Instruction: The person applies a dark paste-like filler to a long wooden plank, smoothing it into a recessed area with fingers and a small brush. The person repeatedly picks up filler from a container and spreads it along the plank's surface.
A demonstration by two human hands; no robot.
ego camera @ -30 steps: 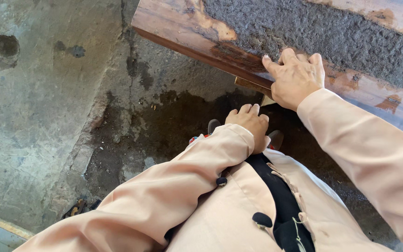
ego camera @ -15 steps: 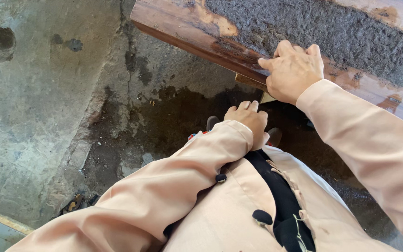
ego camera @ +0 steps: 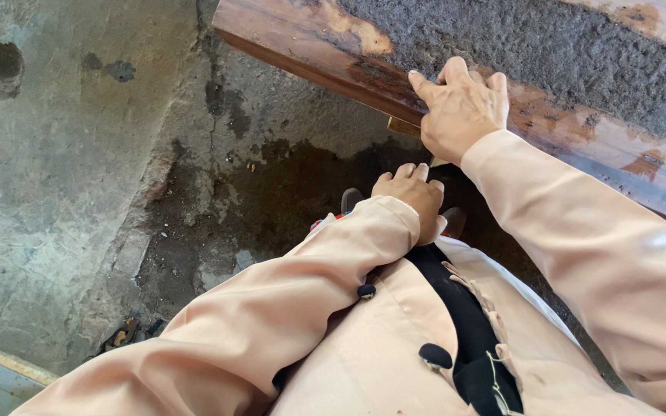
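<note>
The wooden plank (ego camera: 333,58) runs diagonally from the upper centre toward the right edge of the view; it is a long, flat board of reddish-brown timber, stained dark in patches and worn pale at places along its face. The right hand (ego camera: 462,108) lies palm-down on the plank's near edge, fingers spread a little and bent over the wood, gripping or pressing the board itself. Just below that hand, a small pale wooden piece (ego camera: 404,127) projects from under the plank; what it is cannot be determined. The left hand (ego camera: 412,196) sits lower, close below the right hand and apart from the plank, with fingers curled loosely inward; whether it holds anything cannot be determined, because the palm side is hidden. Behind the plank's far edge lies a bed of grey mortar (ego camera: 549,54), coarse and granular in texture, bounded at the upper right by a second wooden board (ego camera: 657,19) with pale, rust-marked timber. Both arms wear loose peach-coloured sleeves (ego camera: 580,246) of smooth cloth, over a matching garment with dark buttons (ego camera: 435,356). Below the plank, the concrete floor (ego camera: 79,177) is grey, rough and cracked, with a dark damp patch (ego camera: 287,192) near the hands.
</note>
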